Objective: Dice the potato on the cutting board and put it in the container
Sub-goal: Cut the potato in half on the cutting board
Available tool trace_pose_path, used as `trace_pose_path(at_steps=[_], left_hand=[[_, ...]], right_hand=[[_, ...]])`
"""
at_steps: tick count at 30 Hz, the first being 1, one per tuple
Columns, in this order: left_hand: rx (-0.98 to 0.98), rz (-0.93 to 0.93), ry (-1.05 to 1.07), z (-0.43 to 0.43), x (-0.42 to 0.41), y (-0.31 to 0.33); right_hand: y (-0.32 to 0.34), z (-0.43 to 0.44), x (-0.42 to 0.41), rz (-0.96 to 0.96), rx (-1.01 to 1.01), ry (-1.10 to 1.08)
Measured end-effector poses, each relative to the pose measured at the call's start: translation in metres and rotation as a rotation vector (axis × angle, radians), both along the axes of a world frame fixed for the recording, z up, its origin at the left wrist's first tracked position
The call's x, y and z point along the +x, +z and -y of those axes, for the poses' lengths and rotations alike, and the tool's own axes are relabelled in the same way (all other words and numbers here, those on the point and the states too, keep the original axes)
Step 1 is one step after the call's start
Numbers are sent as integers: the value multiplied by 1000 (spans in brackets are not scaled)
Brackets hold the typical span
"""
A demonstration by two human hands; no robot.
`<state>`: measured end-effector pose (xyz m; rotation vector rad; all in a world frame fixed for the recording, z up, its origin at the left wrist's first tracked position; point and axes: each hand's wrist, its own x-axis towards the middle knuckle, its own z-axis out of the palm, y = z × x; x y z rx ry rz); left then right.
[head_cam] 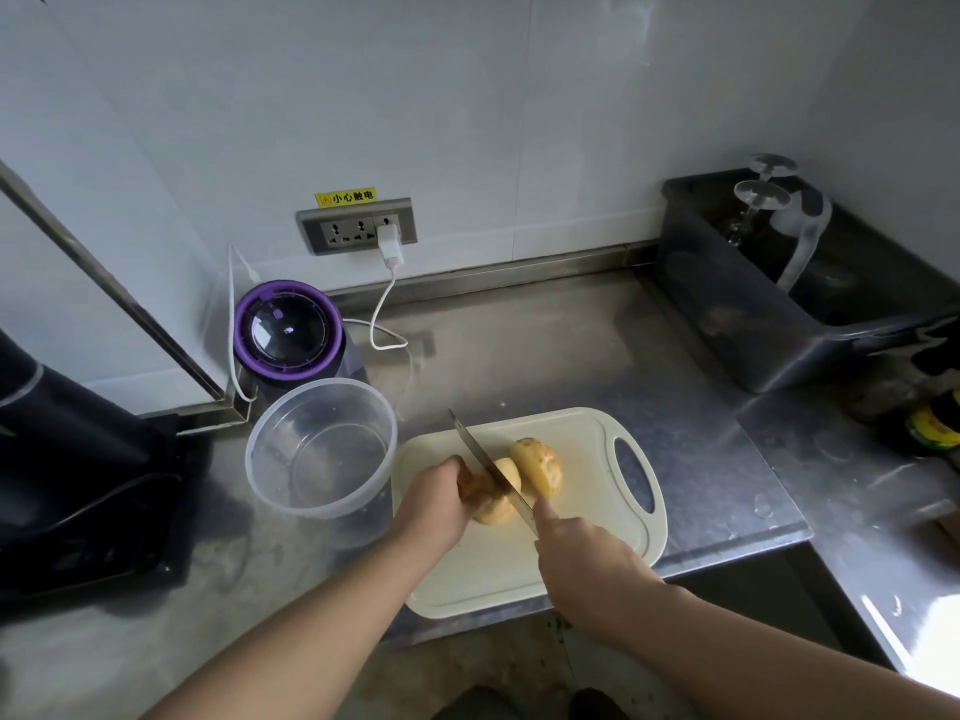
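Observation:
A cream cutting board (587, 532) lies on the steel counter. On it the yellow potato is split: one half (537, 466) lies free to the right, and the other piece (496, 504) is pinned by my left hand (441, 504). My right hand (582, 553) grips the handle of a knife (488, 467). Its blade runs diagonally through the piece under my left fingers. A clear round container (319, 449) stands empty just left of the board.
A purple-lidded appliance (288, 330) with a white cable sits behind the container. A dark device (67, 459) fills the left. At the right are a dark tub (779, 314) holding upturned glasses and some bottles (930, 423). The counter edge runs below the board.

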<state>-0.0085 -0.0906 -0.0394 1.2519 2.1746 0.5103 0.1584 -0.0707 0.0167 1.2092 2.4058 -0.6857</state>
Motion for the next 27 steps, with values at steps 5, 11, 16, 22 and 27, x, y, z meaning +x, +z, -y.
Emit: trace_pose_path(at_steps=[5,11,16,22,27], left_hand=[[-31,-6,-1,0,-1,2],[-9,0,-3,3,1,5],[-4,-12,2,4,2,3],[6,-41,0,4,4,5],[-60,-46,-4,1,5,1]], right_hand=[[-12,2,3,-15,-31,-8],[-34,-3,2,-36,-110,-60],[-41,-6,3,-34,-144,-92],[-40,-10,0,17,-87,-39],[-19,-12,-1,-135,0,-74]])
